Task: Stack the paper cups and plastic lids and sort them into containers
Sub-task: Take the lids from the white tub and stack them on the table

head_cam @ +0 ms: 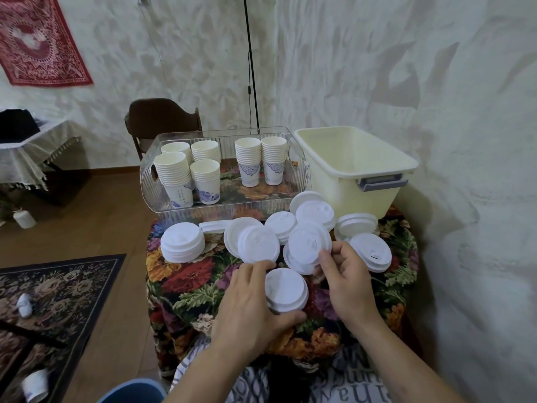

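Observation:
White plastic lids lie scattered across the flowered tablecloth point(186, 283). My left hand point(250, 303) grips a short stack of lids point(286, 289) near the table's front, thumb under it and fingers along its left side. My right hand point(345, 280) pinches the edge of a tilted lid point(305, 245) just above that stack. A taller lid stack point(182, 242) stands at the left. Several stacks of paper cups point(177, 175) stand in the clear plastic bin point(220, 205) at the back.
A cream plastic tub point(386, 164) stands at the back right, by the wall. More loose lids point(370, 251) lie to the right. A dark chair point(162, 117) is behind the table. On the floor at the left are a rug point(58, 286) and stray cups.

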